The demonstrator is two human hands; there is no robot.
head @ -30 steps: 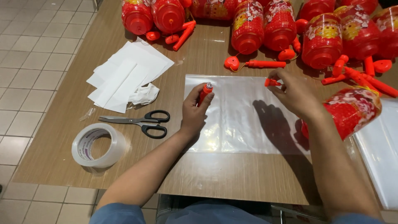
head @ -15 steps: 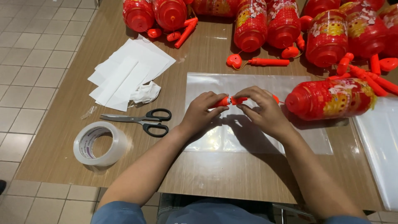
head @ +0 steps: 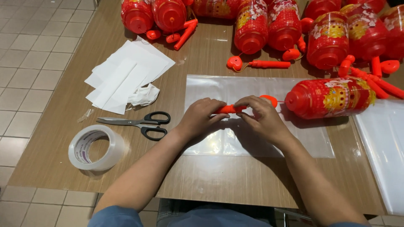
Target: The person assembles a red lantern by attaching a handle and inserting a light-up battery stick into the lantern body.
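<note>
My left hand [head: 201, 118] and my right hand [head: 261, 119] meet over a clear plastic sheet [head: 219, 90] on the wooden table [head: 202, 176]. Both pinch a short orange stick [head: 229, 109] that ends in a rounded orange piece [head: 269, 100]. A thin string seems to join it to a red lantern [head: 330, 97] lying on its side on the sheet, just right of my right hand.
Black-handled scissors [head: 141, 123] and a roll of clear tape [head: 96, 148] lie left of my left hand. White paper sheets [head: 126, 75] sit behind them. Several red lanterns [head: 284, 25] with orange sticks line the far edge. Another plastic sheet [head: 385, 151] lies at right.
My hands came together from apart at the sheet's middle, now both on the orange stick. The red lantern came down from beside my right forearm and lies on the sheet.
</note>
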